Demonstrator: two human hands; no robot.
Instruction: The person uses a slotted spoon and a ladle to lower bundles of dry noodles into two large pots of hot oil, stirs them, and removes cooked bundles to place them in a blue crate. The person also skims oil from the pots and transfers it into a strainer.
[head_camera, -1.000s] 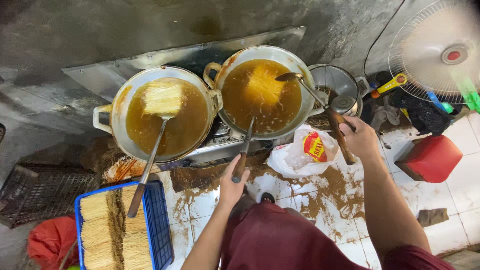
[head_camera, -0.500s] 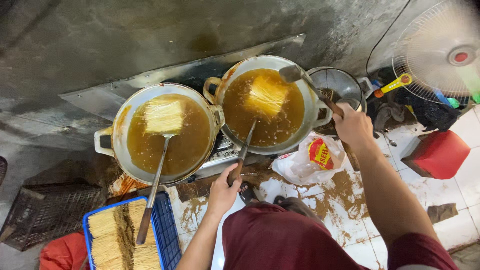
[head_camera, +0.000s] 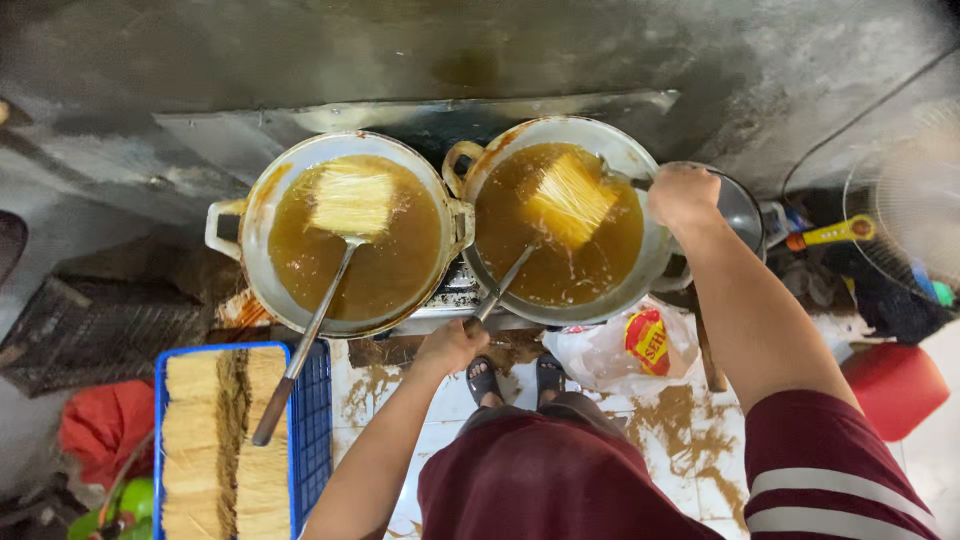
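Over right wok: ladle handle within left fingers

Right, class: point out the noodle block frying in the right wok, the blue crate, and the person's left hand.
noodle block (head_camera: 572, 205), head view, middle of the pale slab in the oil.
blue crate (head_camera: 313, 420), head view, its right mesh wall.
left hand (head_camera: 452, 345), head view, back of the hand gripping a utensil handle.

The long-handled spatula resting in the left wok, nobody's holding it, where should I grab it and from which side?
Judging by its pose, grip the spatula at the dark handle end that juts past the left wok rim, above the blue crate. Come from the near side, below the rim: the blade end sits under the noodle block in hot oil, so the far end is best avoided.
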